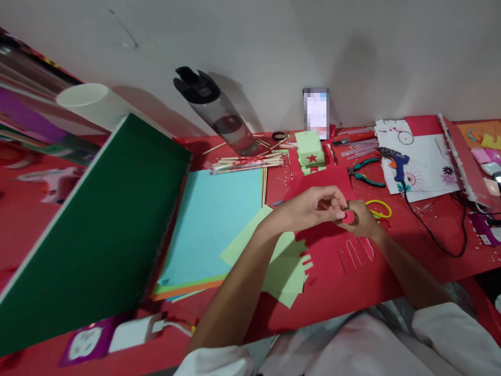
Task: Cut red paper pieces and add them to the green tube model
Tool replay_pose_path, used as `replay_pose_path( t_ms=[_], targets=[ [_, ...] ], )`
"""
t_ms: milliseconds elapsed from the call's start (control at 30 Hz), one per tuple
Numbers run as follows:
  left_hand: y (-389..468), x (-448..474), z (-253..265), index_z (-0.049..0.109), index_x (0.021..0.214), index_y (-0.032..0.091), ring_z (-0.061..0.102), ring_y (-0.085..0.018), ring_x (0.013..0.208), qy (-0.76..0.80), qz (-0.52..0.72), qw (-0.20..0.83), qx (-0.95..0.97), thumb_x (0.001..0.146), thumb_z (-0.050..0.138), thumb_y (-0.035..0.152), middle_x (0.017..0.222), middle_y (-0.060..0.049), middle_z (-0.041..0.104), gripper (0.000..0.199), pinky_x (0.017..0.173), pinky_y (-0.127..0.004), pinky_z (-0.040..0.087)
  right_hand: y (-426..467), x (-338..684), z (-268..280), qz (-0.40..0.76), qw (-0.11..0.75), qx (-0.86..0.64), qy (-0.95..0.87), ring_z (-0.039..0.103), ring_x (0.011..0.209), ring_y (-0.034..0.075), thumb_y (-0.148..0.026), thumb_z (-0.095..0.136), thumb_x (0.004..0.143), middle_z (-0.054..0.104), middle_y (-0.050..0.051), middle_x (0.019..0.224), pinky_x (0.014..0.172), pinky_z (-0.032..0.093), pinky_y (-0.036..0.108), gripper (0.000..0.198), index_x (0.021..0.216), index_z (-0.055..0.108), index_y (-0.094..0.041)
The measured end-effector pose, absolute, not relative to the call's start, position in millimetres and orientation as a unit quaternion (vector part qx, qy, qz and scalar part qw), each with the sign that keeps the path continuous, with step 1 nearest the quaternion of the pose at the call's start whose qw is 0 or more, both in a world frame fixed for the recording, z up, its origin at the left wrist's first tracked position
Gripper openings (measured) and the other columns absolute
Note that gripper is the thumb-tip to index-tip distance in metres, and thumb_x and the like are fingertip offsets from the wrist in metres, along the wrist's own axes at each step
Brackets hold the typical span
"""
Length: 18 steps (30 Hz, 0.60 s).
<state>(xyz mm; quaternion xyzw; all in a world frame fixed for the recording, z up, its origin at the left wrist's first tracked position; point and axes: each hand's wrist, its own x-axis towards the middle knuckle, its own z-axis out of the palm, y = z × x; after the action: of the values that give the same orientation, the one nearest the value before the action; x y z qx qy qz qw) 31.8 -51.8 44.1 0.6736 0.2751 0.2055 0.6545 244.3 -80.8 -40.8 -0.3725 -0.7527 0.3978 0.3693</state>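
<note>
My left hand (315,206) has its fingers curled, and the thumb tip presses the edge of a small red disc (348,217). My right hand (364,219) is closed around the same disc, with a dark rim showing at its side. What else those fingers hold is hidden. Under both hands lies a red paper sheet (326,250) with slits and finger-shaped outlines cut near its lower right. Yellow-handled scissors (381,208) lie just beyond my right hand. Light green paper pieces (287,277) with notched edges are below my left forearm.
Behind the hands stand a green box with a red star (312,149) and a phone (317,112). Pliers (368,175) and a blue glue gun (400,166) lie right. Left are blue paper (219,219), wooden sticks (248,163), a bottle (227,125) and a tall green board (109,224).
</note>
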Motion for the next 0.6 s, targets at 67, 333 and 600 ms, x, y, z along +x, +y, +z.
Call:
replay_pose_path(
  t_ms=[67, 333, 600],
  targets=[
    [-52.1, 28.8, 47.5, 0.067, 0.108, 0.018, 0.068, -0.016, 0.087, 0.269, 0.204, 0.621, 0.708, 0.094, 0.074, 0.036, 0.097, -0.004, 0.072, 0.023, 0.079, -0.03, 0.054, -79.8, 244.6, -40.8, 0.399, 0.369, -0.368, -0.754, 0.059, 0.06, 0.013, -0.037, 0.073, 0.089, 0.067, -0.001, 0.071, 0.06, 0.046, 0.024, 0.023, 0.077, 0.064, -0.019],
    [-56.7, 30.7, 52.9, 0.073, 0.126, 0.024, 0.066, -0.018, 0.09, 0.26, 0.196, 0.492, 0.807, 0.096, 0.075, 0.042, 0.104, -0.005, 0.071, 0.035, 0.08, -0.03, 0.052, -78.4, 248.2, -45.6, 0.425, 0.343, -0.388, -0.743, 0.062, 0.067, 0.019, -0.044, 0.078, 0.086, 0.07, 0.004, 0.077, 0.069, 0.055, 0.033, 0.024, 0.087, 0.071, -0.021],
    [-59.3, 34.1, 52.9, 0.076, 0.125, 0.026, 0.063, -0.017, 0.085, 0.27, 0.192, 0.441, 0.834, 0.101, 0.07, 0.033, 0.1, -0.004, 0.068, 0.026, 0.078, -0.028, 0.048, -79.8, 249.4, -54.5, 0.431, 0.363, -0.391, -0.728, 0.067, 0.072, 0.02, -0.033, 0.079, 0.08, 0.074, 0.003, 0.082, 0.069, 0.056, 0.031, 0.018, 0.088, 0.07, -0.02]
  ],
)
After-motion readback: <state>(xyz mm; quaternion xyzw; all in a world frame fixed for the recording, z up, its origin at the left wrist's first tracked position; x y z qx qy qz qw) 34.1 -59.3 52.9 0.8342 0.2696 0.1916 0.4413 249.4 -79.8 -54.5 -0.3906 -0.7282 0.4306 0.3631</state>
